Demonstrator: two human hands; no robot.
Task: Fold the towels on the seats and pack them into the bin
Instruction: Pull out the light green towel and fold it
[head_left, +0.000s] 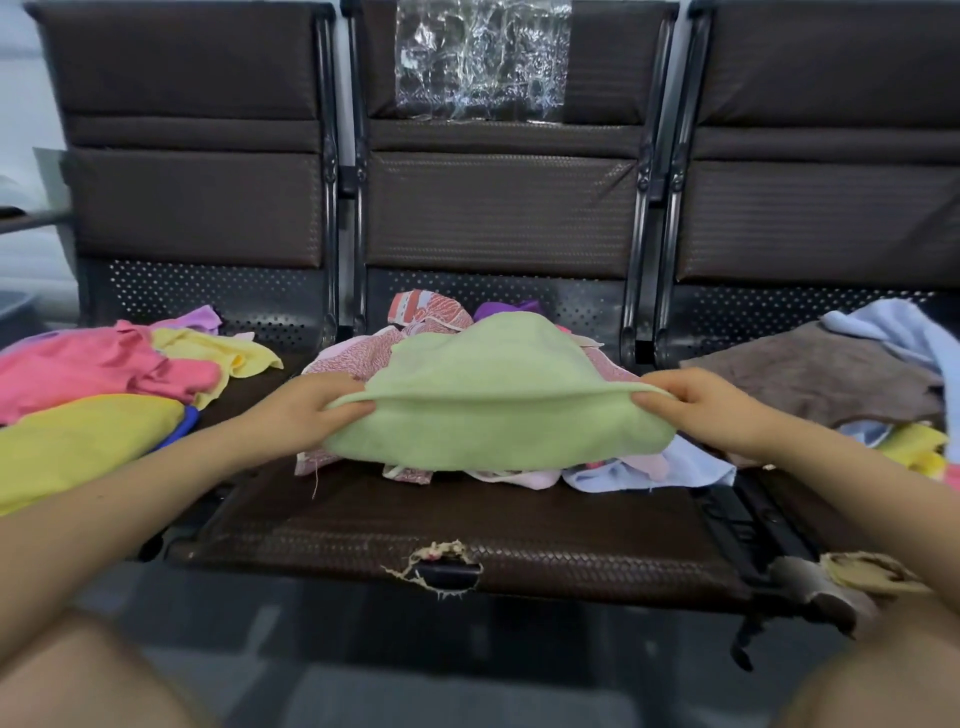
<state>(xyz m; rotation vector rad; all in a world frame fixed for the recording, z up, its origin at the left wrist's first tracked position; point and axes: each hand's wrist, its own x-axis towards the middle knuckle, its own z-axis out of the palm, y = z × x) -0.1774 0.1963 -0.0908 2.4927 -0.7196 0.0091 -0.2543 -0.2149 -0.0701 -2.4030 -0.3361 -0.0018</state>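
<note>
A light green towel (488, 395) is stretched between both hands over the middle seat (457, 540). My left hand (311, 410) pinches its left edge and my right hand (696, 405) pinches its right edge. The towel is doubled over, with the fold along the near side between the hands. Under it lies a heap of pink patterned, purple and pale blue towels (431, 322). No bin is in view.
Pink (93, 364) and yellow towels (78, 441) cover the left seat. A brown towel (815, 374) and a light blue one (893, 327) lie on the right seat. The middle seat's front edge is torn (441, 566). Clear plastic (480, 57) hangs on the middle backrest.
</note>
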